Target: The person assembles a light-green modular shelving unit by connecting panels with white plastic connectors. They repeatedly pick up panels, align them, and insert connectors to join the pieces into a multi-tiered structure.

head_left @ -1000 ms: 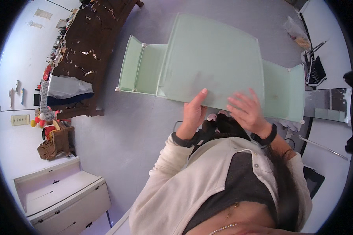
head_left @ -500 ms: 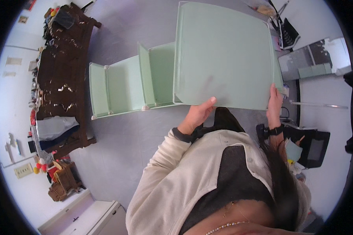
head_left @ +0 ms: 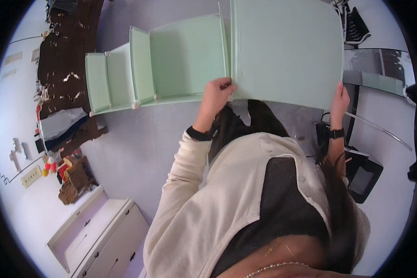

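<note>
A large pale green panel (head_left: 287, 53) is held out in front of me, at the right end of a low green shelf frame (head_left: 185, 60). My left hand (head_left: 215, 96) is closed at the panel's near left corner, where it meets the frame; the fingertips are partly hidden. My right hand (head_left: 340, 101), with a dark watch on the wrist, grips the panel's near right edge, its fingers partly behind it. Upright green dividers (head_left: 142, 65) split the frame into compartments, and white corner connectors (head_left: 135, 105) join its panels.
A dark carved wooden bench (head_left: 67, 69) stands to the left, with folded cloth (head_left: 62, 125) on its near end. White cabinets (head_left: 102, 241) are at the lower left. To the right are a black open-topped box (head_left: 363, 178), a metal rod (head_left: 384, 128) and a dark shoe (head_left: 356, 28).
The large panel has shifted right relative to the frame, uncovering more of the compartment beside it. My left hand has gone from its near edge to its left corner. The whole view has shifted.
</note>
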Tool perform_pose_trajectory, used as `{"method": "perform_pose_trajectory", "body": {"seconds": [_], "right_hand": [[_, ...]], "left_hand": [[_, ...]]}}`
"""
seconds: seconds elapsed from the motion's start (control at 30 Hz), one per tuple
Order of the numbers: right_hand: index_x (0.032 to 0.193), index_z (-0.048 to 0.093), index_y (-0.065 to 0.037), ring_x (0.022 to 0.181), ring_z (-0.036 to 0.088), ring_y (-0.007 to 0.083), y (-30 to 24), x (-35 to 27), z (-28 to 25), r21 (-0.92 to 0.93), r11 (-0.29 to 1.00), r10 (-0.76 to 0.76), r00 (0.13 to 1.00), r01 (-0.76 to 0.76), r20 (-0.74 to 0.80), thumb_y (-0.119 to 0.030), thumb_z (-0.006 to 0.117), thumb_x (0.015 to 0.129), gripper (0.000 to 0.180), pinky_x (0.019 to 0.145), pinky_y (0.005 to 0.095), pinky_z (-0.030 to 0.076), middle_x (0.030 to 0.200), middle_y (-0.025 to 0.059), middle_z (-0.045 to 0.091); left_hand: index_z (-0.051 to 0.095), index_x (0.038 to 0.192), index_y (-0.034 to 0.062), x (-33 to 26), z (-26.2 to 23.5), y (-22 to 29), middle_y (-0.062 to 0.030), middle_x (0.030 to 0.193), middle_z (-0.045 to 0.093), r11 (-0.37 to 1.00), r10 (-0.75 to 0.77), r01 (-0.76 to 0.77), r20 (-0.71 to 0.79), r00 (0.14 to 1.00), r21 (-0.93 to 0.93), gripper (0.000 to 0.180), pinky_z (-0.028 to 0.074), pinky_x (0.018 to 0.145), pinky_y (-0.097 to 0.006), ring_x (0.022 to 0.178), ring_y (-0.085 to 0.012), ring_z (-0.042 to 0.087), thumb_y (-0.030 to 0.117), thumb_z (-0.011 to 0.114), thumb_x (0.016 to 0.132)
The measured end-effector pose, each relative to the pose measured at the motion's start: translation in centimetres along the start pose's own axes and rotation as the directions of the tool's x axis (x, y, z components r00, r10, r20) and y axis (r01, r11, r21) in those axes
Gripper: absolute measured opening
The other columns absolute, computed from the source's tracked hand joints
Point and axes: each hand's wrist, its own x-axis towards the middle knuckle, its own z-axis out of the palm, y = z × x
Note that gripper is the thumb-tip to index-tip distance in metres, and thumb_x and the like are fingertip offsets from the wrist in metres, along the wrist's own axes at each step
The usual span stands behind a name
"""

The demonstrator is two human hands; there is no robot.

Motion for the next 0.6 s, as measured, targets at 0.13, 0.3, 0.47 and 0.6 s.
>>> {"method": "perform_pose_trajectory", "body": {"seconds": [0.13,0.3,0.47,0.6], "right_hand": [[0.092,0.061,0.003,0.064,0.048,0.0199,-0.5,1.6,2.4,-0.064,0.996,-0.061,0.996,0.065,0.059,-0.043,0.049,0.101,0.049,0.063,0.0336,0.041,0.070,0.0119,0.056],[0.094,0.063,0.002,0.065,0.056,0.0281,-1.7,2.3,3.9,-0.077,0.993,-0.087,0.993,0.093,0.079,-0.043,0.047,0.101,0.048,0.062,0.0375,0.044,0.072,0.0172,0.061],[0.097,0.065,0.000,0.071,0.061,0.0331,-1.0,2.9,4.0,-0.126,0.990,-0.060,0.997,0.067,0.055,-0.045,0.048,0.100,0.048,0.066,0.0398,0.046,0.077,0.0186,0.064],[0.098,0.065,-0.002,0.073,0.061,0.0351,0.0,2.9,4.6,-0.100,0.993,-0.060,0.997,0.065,0.053,-0.047,0.047,0.100,0.049,0.067,0.0406,0.047,0.079,0.0185,0.065]], "left_hand": [[0.069,0.106,-0.0043,0.6,-0.2,-1.2,-0.0062,0.082,0.069,1.000,0.012,-0.009,-0.113,0.994,0.026,0.025,0.050,0.069,-0.025,0.074,-0.0109,0.062,0.010,0.069,0.087],[0.067,0.105,-0.0059,1.1,-0.7,-1.4,-0.0067,0.085,0.070,0.999,-0.032,0.033,-0.118,0.993,0.002,0.025,0.050,0.075,-0.027,0.081,-0.0127,0.064,0.011,0.069,0.086],[0.067,0.103,-0.0067,2.7,-0.1,-1.5,-0.0073,0.089,0.069,0.999,0.036,-0.037,-0.157,0.987,-0.003,0.025,0.050,0.077,-0.027,0.083,-0.0131,0.063,0.012,0.068,0.086],[0.067,0.103,-0.0069,3.4,0.5,-2.3,-0.0078,0.089,0.069,0.999,0.033,-0.033,-0.176,0.984,0.005,0.026,0.050,0.077,-0.027,0.082,-0.0132,0.063,0.013,0.069,0.086]]}}
